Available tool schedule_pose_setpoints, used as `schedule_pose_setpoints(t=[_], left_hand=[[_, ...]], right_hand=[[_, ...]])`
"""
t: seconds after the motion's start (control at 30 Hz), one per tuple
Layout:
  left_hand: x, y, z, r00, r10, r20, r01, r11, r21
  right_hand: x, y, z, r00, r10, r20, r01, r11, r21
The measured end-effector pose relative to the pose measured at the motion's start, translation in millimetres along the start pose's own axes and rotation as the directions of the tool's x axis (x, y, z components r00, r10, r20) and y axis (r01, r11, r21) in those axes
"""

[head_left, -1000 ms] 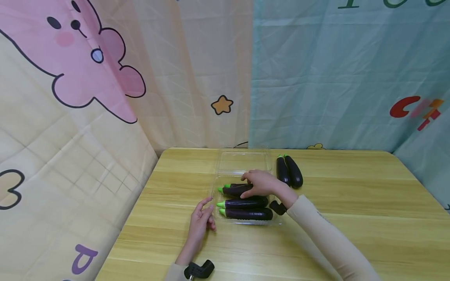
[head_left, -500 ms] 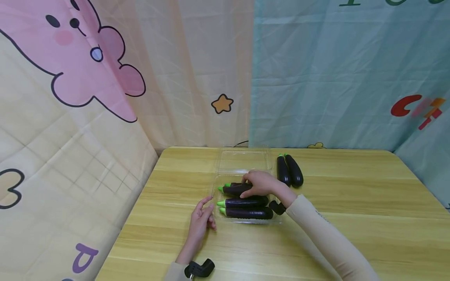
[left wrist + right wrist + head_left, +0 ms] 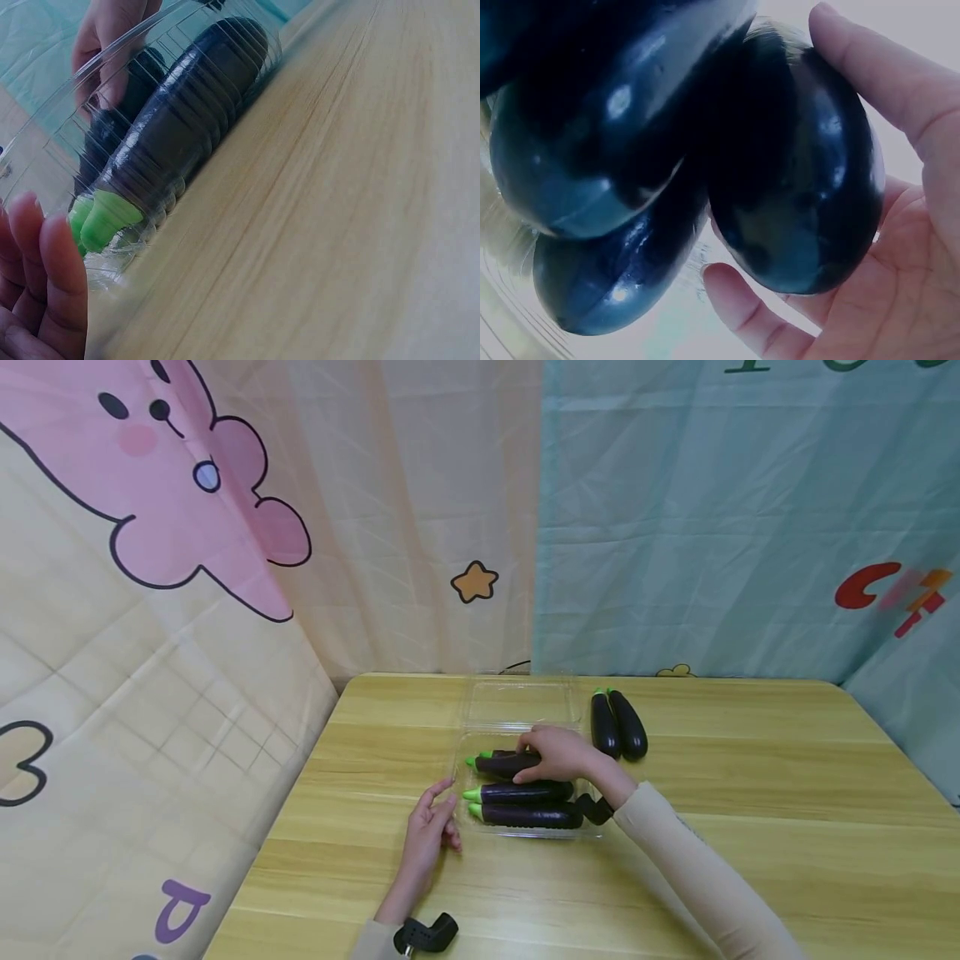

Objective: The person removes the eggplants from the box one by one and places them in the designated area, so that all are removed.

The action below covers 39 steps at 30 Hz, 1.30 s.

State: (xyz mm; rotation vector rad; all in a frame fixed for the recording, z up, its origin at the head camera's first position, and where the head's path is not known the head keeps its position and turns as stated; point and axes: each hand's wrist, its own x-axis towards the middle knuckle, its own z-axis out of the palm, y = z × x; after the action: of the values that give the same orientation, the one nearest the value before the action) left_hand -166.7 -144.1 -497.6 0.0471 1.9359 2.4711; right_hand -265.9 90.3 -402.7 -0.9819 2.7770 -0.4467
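A clear plastic clamshell box (image 3: 525,835) lies with its lid folded back, holding several dark eggplants with green stems. My right hand (image 3: 558,752) reaches over it from the right and grips an eggplant (image 3: 501,766) near the back of the box. Thumb and fingers stand on opposite sides of this eggplant (image 3: 802,180) in the right wrist view. Two more eggplants, the middle one (image 3: 525,792) and the front one (image 3: 531,816), lie side by side. At the box's left side is my left hand (image 3: 426,831), its fingers loosely bent and fingertips right at the box edge.
Two eggplants (image 3: 618,725) lie on the wooden table (image 3: 750,793) to the right of the clear lid (image 3: 521,703). Printed curtains (image 3: 697,527) hang behind the table's far edge and along its left side.
Almost nothing differs. Both hands and the eggplants keep their places, with my right hand still gripping the same eggplant; the head view has shifted very slightly.
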Motion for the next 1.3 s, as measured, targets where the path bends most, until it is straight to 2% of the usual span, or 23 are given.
schedule_pose_setpoints(t=[0.17, 0.33, 0.6, 0.83, 1.07, 1.3], left_hand=[[0.0, -0.3, -0.3, 1.000, 0.000, 0.007, 0.000, 1.000, -0.002], [0.1, -0.8, -0.8, 1.000, 0.005, 0.009, -0.005, 1.000, 0.001], [-0.2, -1.6, -1.3, 1.000, 0.009, 0.007, -0.009, 1.000, 0.005], [-0.2, -1.8, -1.2, 1.000, 0.008, 0.006, -0.008, 1.000, 0.003], [-0.1, -1.8, -0.7, 1.000, 0.018, 0.007, -0.018, 1.000, -0.006], [0.6, -2.9, -1.7, 1.000, 0.021, 0.012, -0.021, 1.000, -0.010]], right_hand=[[-3.5, 1.5, -1.0, 1.000, -0.004, -0.023, 0.004, 1.000, 0.007], [-7.1, 3.7, -1.4, 0.996, -0.027, -0.081, 0.029, 0.999, 0.023], [-13.6, 1.3, -4.7, 0.989, -0.021, -0.143, 0.033, 0.996, 0.080], [-19.7, -0.6, -8.6, 0.975, -0.019, -0.221, 0.040, 0.995, 0.092], [-24.0, 0.0, -10.6, 0.966, 0.014, -0.259, 0.015, 0.994, 0.109], [-27.8, -0.1, -13.0, 0.951, 0.046, -0.307, 0.011, 0.983, 0.181]])
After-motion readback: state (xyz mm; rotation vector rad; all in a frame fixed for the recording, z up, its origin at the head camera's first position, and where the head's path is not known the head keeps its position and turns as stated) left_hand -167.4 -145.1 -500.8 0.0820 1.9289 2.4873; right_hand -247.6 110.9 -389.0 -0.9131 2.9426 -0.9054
